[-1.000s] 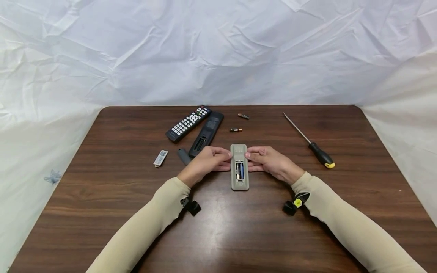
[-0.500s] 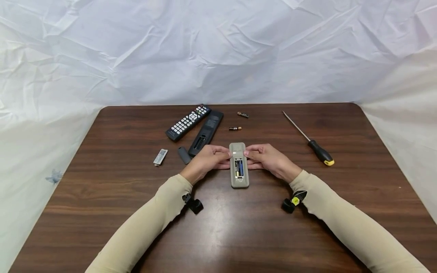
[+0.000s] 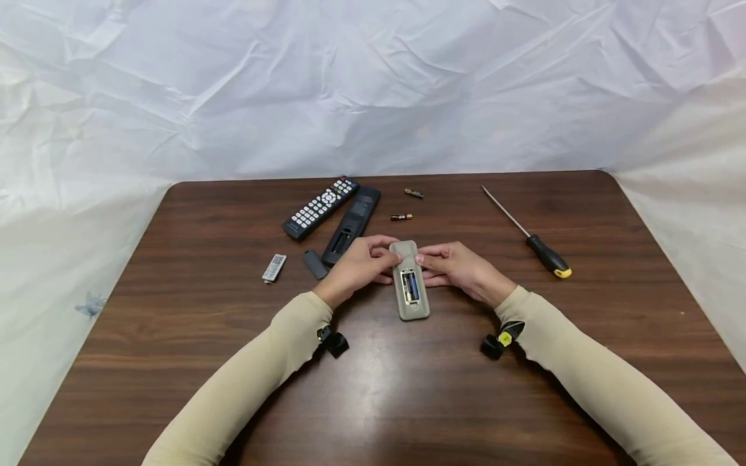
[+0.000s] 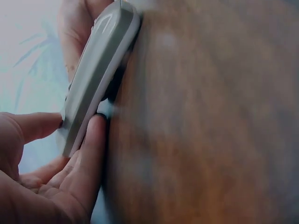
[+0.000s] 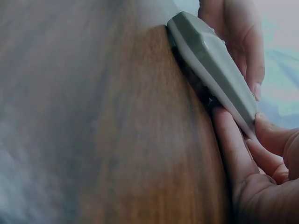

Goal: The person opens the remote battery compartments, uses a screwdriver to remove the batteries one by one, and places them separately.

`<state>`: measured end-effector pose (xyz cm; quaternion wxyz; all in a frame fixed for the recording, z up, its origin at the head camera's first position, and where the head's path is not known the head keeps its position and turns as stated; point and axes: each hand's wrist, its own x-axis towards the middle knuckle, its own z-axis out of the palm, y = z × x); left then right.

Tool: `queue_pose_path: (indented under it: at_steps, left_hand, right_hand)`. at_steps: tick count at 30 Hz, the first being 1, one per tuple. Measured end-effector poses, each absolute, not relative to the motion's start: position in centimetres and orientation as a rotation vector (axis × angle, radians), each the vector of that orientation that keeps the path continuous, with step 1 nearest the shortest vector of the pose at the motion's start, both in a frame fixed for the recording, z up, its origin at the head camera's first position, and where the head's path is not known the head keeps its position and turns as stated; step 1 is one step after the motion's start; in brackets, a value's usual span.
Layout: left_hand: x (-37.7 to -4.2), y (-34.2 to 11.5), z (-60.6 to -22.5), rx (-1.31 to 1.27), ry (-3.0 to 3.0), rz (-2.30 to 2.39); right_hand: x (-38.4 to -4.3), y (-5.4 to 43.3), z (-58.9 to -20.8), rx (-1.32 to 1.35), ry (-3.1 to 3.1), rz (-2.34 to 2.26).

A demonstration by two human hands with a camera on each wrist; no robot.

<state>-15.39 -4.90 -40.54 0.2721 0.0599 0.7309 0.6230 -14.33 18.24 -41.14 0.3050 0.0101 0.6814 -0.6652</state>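
Note:
A beige-grey remote control is held back side up over the middle of the table, its battery compartment uncovered. Two batteries, one dark and one blue, lie side by side inside. My left hand pinches the remote's far left edge, thumb on the back and fingers underneath. On the opposite edge my right hand grips it between thumb and fingers. Both wrist views show the remote slanting, with fingertips between it and the tabletop.
Left and behind are a black remote with white buttons, a face-down black remote, a dark battery cover and a small whitish labelled piece. Two loose batteries lie beyond. A screwdriver rests at right.
The grey remote has turned slightly, its near end swinging right and its far end left. My left thumb has slid further onto its back. Both hands keep their grip.

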Motion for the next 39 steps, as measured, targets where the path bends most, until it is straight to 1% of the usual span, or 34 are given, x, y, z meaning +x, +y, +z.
queue_pose_path:
  at_steps: [5, 10, 14, 17, 20, 25, 29, 32, 39]
  left_hand:
    - [-15.6, -4.9, -40.2, 0.220, 2.054, 1.596]
    - [-15.7, -5.3, -39.6, 0.148, 2.020, 1.598]
    - [-15.6, -5.8, -39.6, 0.092, 2.009, 1.639]
    - [-15.3, -6.4, -39.6, 0.058, 1.965, 1.733]
    - [-15.0, -6.9, -39.7, 0.021, 1.908, 1.853]
    - [-14.0, -7.2, -39.7, -0.067, 1.779, 2.054]
    - [-13.4, -7.0, -39.5, -0.119, 1.663, 2.183]
    - [-13.2, -7.0, -39.4, -0.090, 1.584, 2.228]
    - [-13.0, -7.4, -39.4, 0.124, 1.481, 2.211]
  right_hand:
    - [-14.0, 18.4, -41.0, 0.040, 1.815, -1.756]
    - [-13.8, 18.2, -40.7, 0.043, 1.860, -1.724]
    - [-12.7, 18.3, -40.0, -0.106, 2.030, -1.627]
    - [-11.2, 18.2, -39.3, -0.297, 2.287, -1.403]
    - [-10.0, 17.5, -38.8, -0.414, 2.512, -1.126]
    - [-9.4, 16.4, -38.6, -0.467, 2.712, -0.873]
    - [-9.6, 16.2, -38.4, -0.512, 2.831, -0.819]
    - [-9.9, 16.4, -38.2, -0.559, 2.896, -0.834]
    - [-10.5, 17.1, -37.1, -0.607, 2.832, -1.000]
